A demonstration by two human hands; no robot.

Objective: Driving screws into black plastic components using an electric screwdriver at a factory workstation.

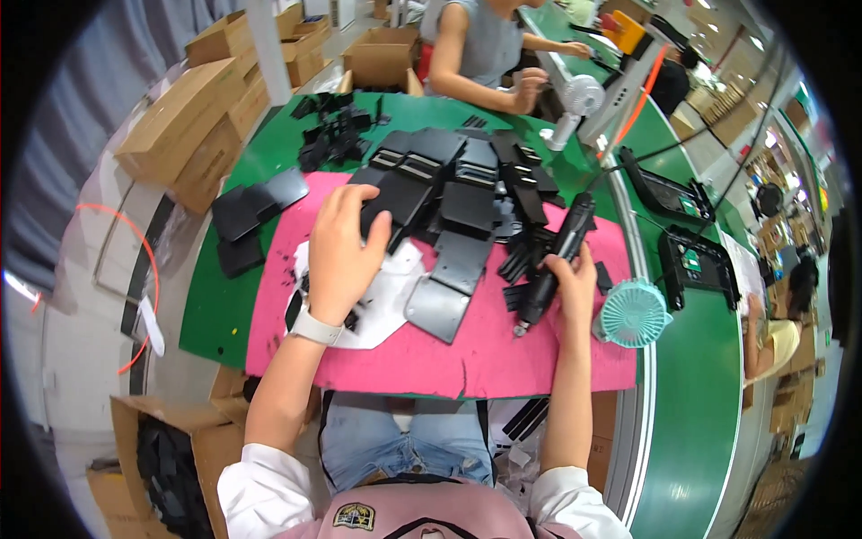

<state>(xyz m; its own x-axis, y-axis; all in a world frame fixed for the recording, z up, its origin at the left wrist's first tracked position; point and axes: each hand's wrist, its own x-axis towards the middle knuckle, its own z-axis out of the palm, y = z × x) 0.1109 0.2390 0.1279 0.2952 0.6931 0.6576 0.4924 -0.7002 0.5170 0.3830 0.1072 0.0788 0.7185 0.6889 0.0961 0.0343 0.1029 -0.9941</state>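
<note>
My left hand (344, 251) is at the left edge of a black plastic panel (401, 199), its thumb and fingers curved round that edge. My right hand (575, 292) is wrapped round a black electric screwdriver (567, 241), whose tip slants down toward the pink mat (404, 373). Between the hands lie more flat black panels (462, 260), overlapping in rows. Small black strips (516, 260) are heaped left of the screwdriver. Under my left forearm is a white sheet (391, 310) with small black bits on it.
A teal fan (634, 314) stands beside my right wrist; a white fan (579, 99) stands farther back. Black parts (332, 130) and loose panels (242, 216) lie on the green table (211, 310). Black housings (696, 269) sit on the right-hand bench. Another person (485, 54) sits opposite.
</note>
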